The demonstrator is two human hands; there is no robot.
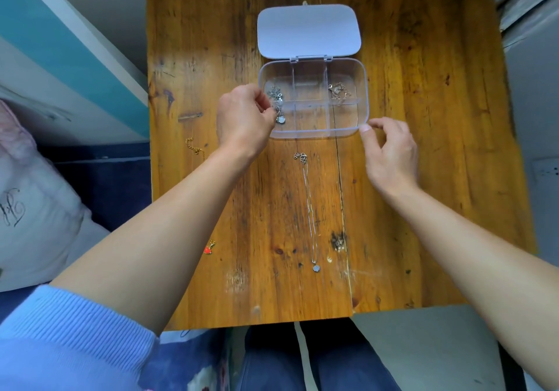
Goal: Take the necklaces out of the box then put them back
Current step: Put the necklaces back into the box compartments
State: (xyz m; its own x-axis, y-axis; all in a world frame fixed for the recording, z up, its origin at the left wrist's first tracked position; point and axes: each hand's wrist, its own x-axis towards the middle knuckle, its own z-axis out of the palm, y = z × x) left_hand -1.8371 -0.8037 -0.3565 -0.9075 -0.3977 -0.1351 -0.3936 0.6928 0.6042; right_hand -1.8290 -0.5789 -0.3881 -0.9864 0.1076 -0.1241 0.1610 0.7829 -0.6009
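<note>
A clear plastic box (363,88) with dividers sits open on the wooden table, its white lid (308,31) folded back. My left hand (242,118) pinches a silver necklace (277,103) with a round pendant over the box's left compartments. A gold-toned necklace (339,90) lies bunched in the far right compartment. My right hand (390,151) touches the box's near right corner with thumb and fingertips. Another silver necklace (309,206) lies stretched out on the table in front of the box. A gold chain (193,145) with a red pendant (208,248) lies at the left, partly hidden by my left forearm.
The wooden table (423,179) has a crack running down its middle and ends close to my lap. A bed with a pale pillow (33,209) stands to the left. Grey floor shows to the right.
</note>
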